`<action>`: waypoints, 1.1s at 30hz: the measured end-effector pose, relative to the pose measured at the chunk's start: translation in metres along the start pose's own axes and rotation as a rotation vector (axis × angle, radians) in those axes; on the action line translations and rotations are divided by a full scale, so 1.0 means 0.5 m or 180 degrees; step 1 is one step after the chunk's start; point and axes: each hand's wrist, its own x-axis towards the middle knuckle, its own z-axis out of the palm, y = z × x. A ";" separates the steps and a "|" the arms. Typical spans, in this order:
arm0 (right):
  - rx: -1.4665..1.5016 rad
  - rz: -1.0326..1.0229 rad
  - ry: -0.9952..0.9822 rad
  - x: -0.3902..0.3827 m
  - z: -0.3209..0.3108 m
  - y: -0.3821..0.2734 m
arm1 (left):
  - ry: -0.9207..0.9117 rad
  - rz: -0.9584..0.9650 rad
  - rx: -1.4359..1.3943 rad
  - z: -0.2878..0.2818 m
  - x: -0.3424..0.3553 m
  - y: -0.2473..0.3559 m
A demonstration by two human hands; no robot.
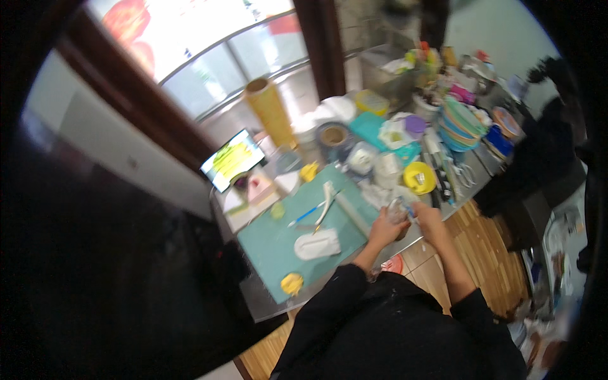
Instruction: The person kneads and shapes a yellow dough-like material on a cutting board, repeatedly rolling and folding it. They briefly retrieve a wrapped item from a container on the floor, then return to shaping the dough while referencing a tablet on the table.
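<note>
Over the front right edge of the table, my left hand (384, 230) and my right hand (428, 216) are close together. Both are closed on a crumpled piece of clear plastic (398, 210), blurred and partly covered by the fingers. Left of them is a green mat (266, 253) with a pale roller-like rod (352, 214) lying along its right part. A white slab with a rounded end (316, 244), a blue stick-like tool (306, 215) and a curved white tool (327, 201) rest on the mat. A yellow lump (291, 284) sits near its front edge.
A lit screen (232, 160) and a tall yellow roll (268, 113) stand at the back. A yellow dish (419, 178), scissors (465, 175) and stacked bowls (460, 125) crowd the right side. Several tubs and bags fill the space behind the mat.
</note>
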 end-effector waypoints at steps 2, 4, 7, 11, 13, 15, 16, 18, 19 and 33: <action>0.2330 0.1316 -0.0071 -0.014 0.006 0.004 | 0.0266 -0.0294 0.0208 0.009 0.018 -0.014; 0.4162 0.2760 -0.0332 -0.025 0.013 0.001 | 0.0402 -0.0666 0.0492 0.006 0.022 -0.021; 0.4794 0.2865 -0.0068 -0.026 0.029 -0.022 | 0.1024 -0.0133 0.0671 -0.044 -0.035 -0.042; 0.5164 0.3082 -0.0471 -0.013 0.074 -0.088 | 0.1963 0.0027 0.1814 -0.187 -0.229 -0.166; 0.5031 0.3140 -0.0995 -0.012 0.106 -0.131 | 0.1859 -0.0879 0.2501 -0.229 -0.322 -0.245; 0.5640 0.2981 -0.1593 -0.015 0.146 -0.180 | 0.1720 -0.1095 0.2341 -0.248 -0.366 -0.317; 0.5942 0.2855 -0.1917 -0.014 0.162 -0.205 | 0.1745 -0.0899 0.2033 -0.261 -0.372 -0.348; 0.5459 0.2567 -0.2327 -0.006 0.184 -0.255 | 0.1939 -0.0290 0.2099 -0.277 -0.376 -0.384; 0.5229 0.2285 -0.2565 -0.002 0.192 -0.282 | 0.2086 -0.0572 0.0891 -0.282 -0.374 -0.387; 0.1955 -0.0803 -0.1094 0.009 0.201 -0.471 | 0.1506 -0.0194 -0.2802 -0.338 -0.376 -0.167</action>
